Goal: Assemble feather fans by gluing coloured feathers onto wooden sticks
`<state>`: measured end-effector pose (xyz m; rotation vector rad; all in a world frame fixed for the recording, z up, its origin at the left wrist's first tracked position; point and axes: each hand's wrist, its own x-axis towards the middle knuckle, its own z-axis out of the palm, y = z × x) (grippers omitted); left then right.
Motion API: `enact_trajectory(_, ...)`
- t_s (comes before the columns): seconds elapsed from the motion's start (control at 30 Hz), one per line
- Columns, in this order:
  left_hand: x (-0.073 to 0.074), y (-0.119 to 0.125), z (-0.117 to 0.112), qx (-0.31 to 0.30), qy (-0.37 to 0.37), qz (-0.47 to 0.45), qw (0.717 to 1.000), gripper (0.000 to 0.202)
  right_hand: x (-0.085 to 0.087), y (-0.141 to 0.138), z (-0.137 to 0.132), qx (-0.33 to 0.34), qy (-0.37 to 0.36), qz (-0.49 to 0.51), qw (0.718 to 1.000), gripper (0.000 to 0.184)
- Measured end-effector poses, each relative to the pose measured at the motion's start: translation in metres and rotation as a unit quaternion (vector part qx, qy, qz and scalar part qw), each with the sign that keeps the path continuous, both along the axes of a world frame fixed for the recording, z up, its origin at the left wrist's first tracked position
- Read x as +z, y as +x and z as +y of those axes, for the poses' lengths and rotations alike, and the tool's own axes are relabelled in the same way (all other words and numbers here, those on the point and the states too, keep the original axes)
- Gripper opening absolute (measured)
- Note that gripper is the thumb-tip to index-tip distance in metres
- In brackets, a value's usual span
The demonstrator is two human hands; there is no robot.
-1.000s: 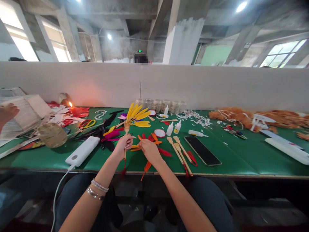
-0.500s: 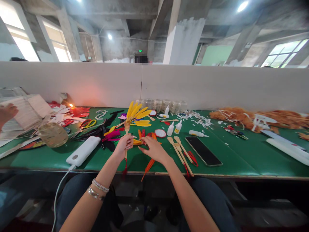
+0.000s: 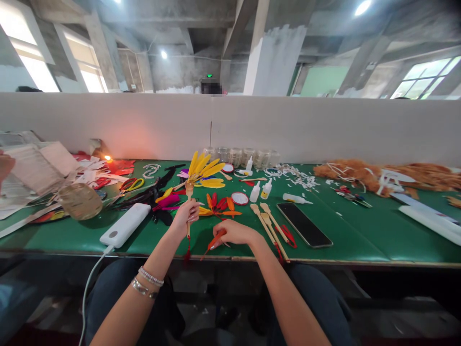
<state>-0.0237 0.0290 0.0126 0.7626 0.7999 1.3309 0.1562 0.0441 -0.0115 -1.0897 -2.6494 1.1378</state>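
Observation:
My left hand [image 3: 185,217] is closed round the wooden handle of a yellow feather fan [image 3: 203,172], held upright with its feathers spread at the top and a red tassel [image 3: 188,250] below. Near the table's front edge, my right hand [image 3: 230,232] pinches an orange feather [image 3: 215,240], whose tip points down and left. Just beyond that hand lies a group of loose orange and red feathers [image 3: 220,204]. Several bare wooden handles [image 3: 267,225] with red cords rest to its right.
Glue bottles [image 3: 255,192], a phone [image 3: 303,224] and white scraps [image 3: 295,177] lie on the right. A power bank [image 3: 125,225], scissors [image 3: 131,184], a jar [image 3: 79,201] and black feathers [image 3: 162,190] are left. Another person's hand [image 3: 5,166] shows at the far left.
My right hand has come down from above the loose feathers towards the front edge and now pinches the orange feather that lay there. My left hand with the fan has stayed in place.

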Motion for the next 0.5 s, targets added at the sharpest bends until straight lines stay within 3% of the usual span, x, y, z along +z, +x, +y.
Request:
enact_trajectory(0.07,0.0,0.0,0.0,-0.002,0.001,-0.003,1.0,0.038,-0.002,-0.003,0.002,-0.037,0.001,0.015,0.999,0.019)
enact_trajectory(0.13,0.0,-0.001,0.0,-0.002,0.004,-0.005,1.0,0.038,0.0,-0.004,0.004,-0.105,0.057,0.043,0.992,0.024)
enact_trajectory(0.23,0.0,-0.001,0.001,0.002,0.005,-0.009,1.0,0.037,0.001,-0.004,0.01,-0.269,0.175,0.091,0.943,0.034)
enact_trajectory(0.3,-0.001,-0.001,0.001,0.004,0.006,-0.013,1.0,0.036,0.0,-0.001,0.014,-0.344,0.231,0.084,0.906,0.04)
enact_trajectory(0.4,-0.001,-0.001,0.002,0.004,0.001,-0.015,1.0,0.035,-0.003,0.005,0.02,-0.35,0.311,0.031,0.883,0.051)
enact_trajectory(0.5,-0.001,-0.001,0.002,0.005,-0.002,-0.015,1.0,0.035,-0.007,0.011,0.025,-0.318,0.36,0.012,0.877,0.048)
